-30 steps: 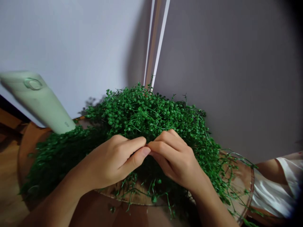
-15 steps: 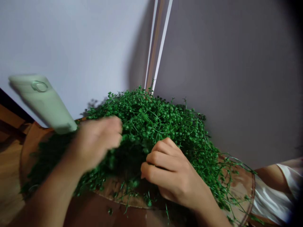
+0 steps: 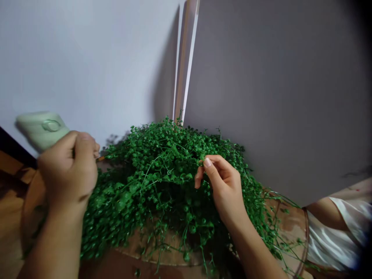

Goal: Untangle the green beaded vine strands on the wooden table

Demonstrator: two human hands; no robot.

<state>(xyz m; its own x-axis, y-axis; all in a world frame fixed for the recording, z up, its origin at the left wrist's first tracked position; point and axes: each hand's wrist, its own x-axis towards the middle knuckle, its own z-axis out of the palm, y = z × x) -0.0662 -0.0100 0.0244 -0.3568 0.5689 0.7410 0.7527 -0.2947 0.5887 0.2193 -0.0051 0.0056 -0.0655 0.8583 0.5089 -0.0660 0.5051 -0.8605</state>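
Note:
A dense heap of trailing green plant (image 3: pixel 162 166) with tiny leaves covers much of a round wooden table. My left hand (image 3: pixel 69 166) is curled into a fist at the left side of the heap; whatever it may hold is hidden by the fingers. Just behind it, a pale green bottle (image 3: pixel 40 128) with a loop on its lid stands partly covered by that hand. Over the right part of the foliage, my right hand (image 3: pixel 222 182) pinches thumb and index finger together on a small green sprig (image 3: pixel 201 160).
The wooden table (image 3: pixel 293 224) shows around the plant, with stray stems hanging over its front edge. Light and grey walls (image 3: pixel 255 85) meet behind it at a corner with pale strips. At far right is a person's arm (image 3: pixel 325 211) beside white cloth (image 3: pixel 328 248).
My left hand has pulled left from the plant and closed in front of the bottle. My right hand has risen, turned and pinched at the foliage. The view has shifted slightly.

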